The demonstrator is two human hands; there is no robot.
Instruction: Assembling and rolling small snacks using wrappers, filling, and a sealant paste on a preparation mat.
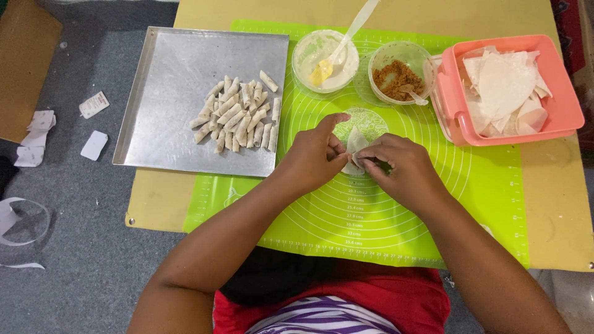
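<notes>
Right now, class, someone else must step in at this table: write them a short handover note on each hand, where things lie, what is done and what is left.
Left hand and right hand: both pinch one pastry wrapper over the green mat, folding it.
Done: a pile of finished rolls lies on the metal tray, left of the mat.
Supplies: bowl of white paste with a spatula, bowl of brown filling with a spoon, pink box of wrappers at right.
Left: finish this roll; many wrappers remain in the box.

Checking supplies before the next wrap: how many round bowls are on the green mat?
2. The white paste bowl with a spatula sits beside the metal tray; the brown filling bowl sits right of it, next to the pink container.
</notes>
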